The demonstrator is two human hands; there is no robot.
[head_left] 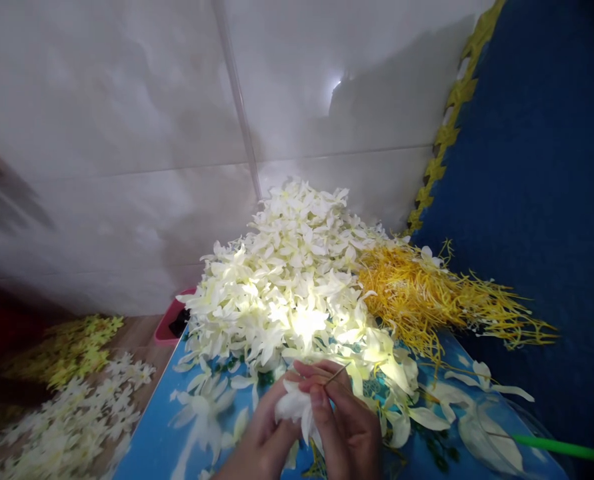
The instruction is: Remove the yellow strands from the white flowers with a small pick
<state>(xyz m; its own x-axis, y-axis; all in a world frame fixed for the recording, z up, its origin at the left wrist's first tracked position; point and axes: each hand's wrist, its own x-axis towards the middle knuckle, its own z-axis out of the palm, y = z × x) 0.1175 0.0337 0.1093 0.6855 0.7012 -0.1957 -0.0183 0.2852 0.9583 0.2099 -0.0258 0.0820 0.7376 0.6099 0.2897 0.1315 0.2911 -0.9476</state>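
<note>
Both hands meet at the near edge of the blue table [149,427]. My left hand [264,433] is closed round a white flower [293,404], whose petals show between the two hands. Pressed against it, my right hand [351,423] has its thumb and fingers pinched on a thin brownish stem [335,375] that points up to the right. Whether the stem is joined to the flower is hidden by the fingers. Just beyond the hands rises a large heap of white flowers [297,267].
Yellow thin stems [417,293] lie bunched right of the heap. A green rod [561,448] sits at the right edge. White flowers [81,420] and yellow flowers [77,347] cover the floor at left, near a pink container [164,330]. A tiled wall [127,133] stands behind.
</note>
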